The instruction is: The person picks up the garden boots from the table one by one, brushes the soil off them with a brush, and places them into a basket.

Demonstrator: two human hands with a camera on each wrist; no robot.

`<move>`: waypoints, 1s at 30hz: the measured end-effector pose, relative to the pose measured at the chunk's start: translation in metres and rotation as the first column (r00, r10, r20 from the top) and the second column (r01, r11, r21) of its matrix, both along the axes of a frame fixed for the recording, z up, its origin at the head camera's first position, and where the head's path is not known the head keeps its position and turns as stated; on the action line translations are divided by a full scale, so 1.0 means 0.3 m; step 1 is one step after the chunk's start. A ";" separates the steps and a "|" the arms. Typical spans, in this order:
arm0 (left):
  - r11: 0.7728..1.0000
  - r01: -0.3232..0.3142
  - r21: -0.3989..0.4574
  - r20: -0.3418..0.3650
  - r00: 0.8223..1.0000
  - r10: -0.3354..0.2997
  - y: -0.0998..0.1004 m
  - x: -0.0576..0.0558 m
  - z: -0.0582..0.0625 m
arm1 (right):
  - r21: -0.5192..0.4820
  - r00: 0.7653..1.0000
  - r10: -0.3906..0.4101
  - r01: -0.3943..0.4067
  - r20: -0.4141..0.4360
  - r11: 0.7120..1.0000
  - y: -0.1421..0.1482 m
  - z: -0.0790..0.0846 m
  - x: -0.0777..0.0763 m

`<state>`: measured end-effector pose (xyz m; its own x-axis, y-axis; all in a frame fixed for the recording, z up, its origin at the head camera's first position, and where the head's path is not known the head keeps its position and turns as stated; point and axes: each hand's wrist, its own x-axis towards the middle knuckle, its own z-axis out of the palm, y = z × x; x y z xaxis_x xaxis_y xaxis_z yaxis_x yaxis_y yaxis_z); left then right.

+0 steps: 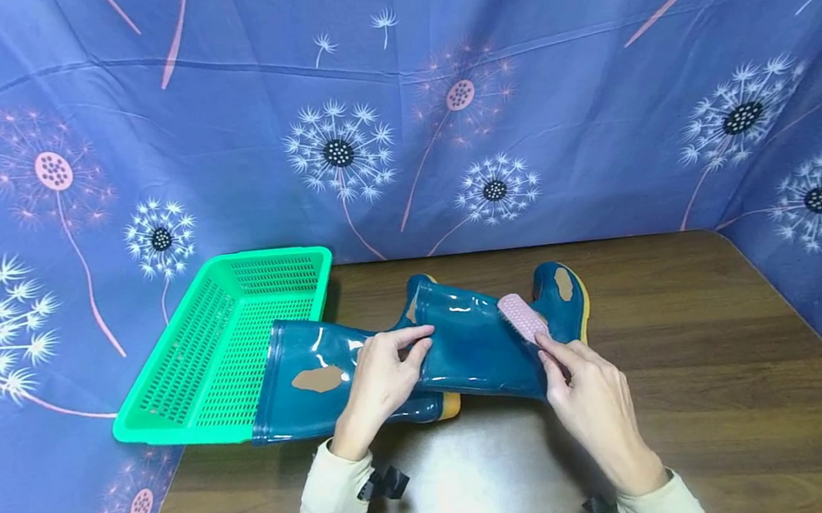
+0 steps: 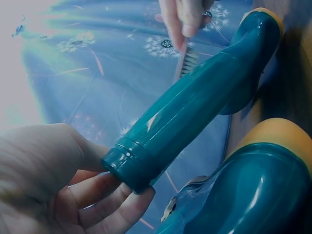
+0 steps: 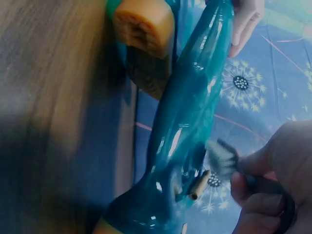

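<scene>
My left hand (image 1: pixel 381 379) pinches the shaft opening of a shiny teal rubber boot (image 1: pixel 467 342), thumb and fingers at its rim in the left wrist view. This boot lies on its side, its yellow-soled foot pointing right, with a tan patch on the toe. In my right hand (image 1: pixel 596 404) is a scrub brush (image 1: pixel 523 317) with a pink back, bristles facing the boot shaft near the ankle. The bristles (image 3: pixel 222 158) appear blurred beside the teal surface. A second teal boot (image 1: pixel 290 351) with a tan patch on its shaft lies partly beneath the first.
A green perforated plastic basket (image 1: pixel 326 269) stands at the left, its right side overlapped by the second boot's shaft. The brown wooden table (image 1: pixel 734 374) extends to the right. A blue dandelion-print cloth (image 1: pixel 590 107) hangs behind the table and along its sides.
</scene>
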<state>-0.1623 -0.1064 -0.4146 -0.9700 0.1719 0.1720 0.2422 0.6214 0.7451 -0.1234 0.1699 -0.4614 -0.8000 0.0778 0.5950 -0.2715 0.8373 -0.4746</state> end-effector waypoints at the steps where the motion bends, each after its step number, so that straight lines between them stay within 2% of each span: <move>1: 1.000 0.002 0.000 -0.001 1.000 -0.002 0.001 -0.001 -0.001 | 0.001 1.000 -0.014 0.014 0.005 1.000 0.001 -0.004 0.001; 8: 1.000 0.001 -0.003 -0.002 1.000 -0.001 0.002 0.000 0.002 | -0.062 0.987 -0.158 0.160 0.030 0.985 0.062 -0.015 0.016; 11: 1.000 0.000 -0.004 -0.001 1.000 0.000 0.001 0.000 0.004 | -0.081 0.980 -0.194 0.196 0.036 0.977 0.088 -0.010 0.017; 14: 1.000 -0.003 -0.006 -0.004 1.000 0.003 -0.001 0.000 0.002 | -0.090 0.983 -0.186 0.185 0.004 0.979 0.089 -0.001 0.013; 21: 1.000 -0.012 -0.002 0.010 1.000 0.012 -0.006 0.004 -0.006 | -0.056 0.997 -0.070 0.069 -0.020 0.996 0.056 -0.019 0.013; 25: 1.000 -0.010 0.000 0.007 1.000 0.010 -0.005 0.003 -0.004 | -0.066 0.992 -0.128 0.127 -0.019 0.990 0.076 -0.040 0.023; 30: 1.000 0.006 0.002 0.004 1.000 -0.006 -0.001 0.001 -0.002 | -0.093 0.970 -0.242 0.241 -0.004 0.966 0.122 -0.036 0.042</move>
<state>-0.1621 -0.1066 -0.4153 -0.9696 0.1773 0.1686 0.2430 0.6183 0.7474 -0.1109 0.2066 -0.4723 -0.7415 0.3219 0.5887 -0.0748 0.8323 -0.5493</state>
